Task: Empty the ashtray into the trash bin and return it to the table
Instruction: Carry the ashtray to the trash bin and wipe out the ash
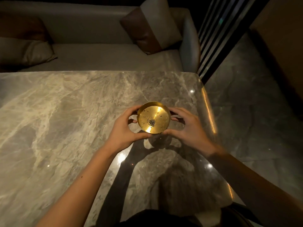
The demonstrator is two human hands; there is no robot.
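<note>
Two hands are cradling a brass-coloured ashtray above a marble table.

The left hand [124, 126] is curling round the ashtray [153, 117] from one side, the right hand [188, 126] from the other, lifting it clear of the veined, glossy table [65, 112]. The ashtray is looking rigid, smooth-walled and probably slippery, so gripping opposite walls and keeping it level is keeping the loose ash [151, 122] inside.

Dim warm light, glare spots on the table [65, 104], dark corners.
</note>
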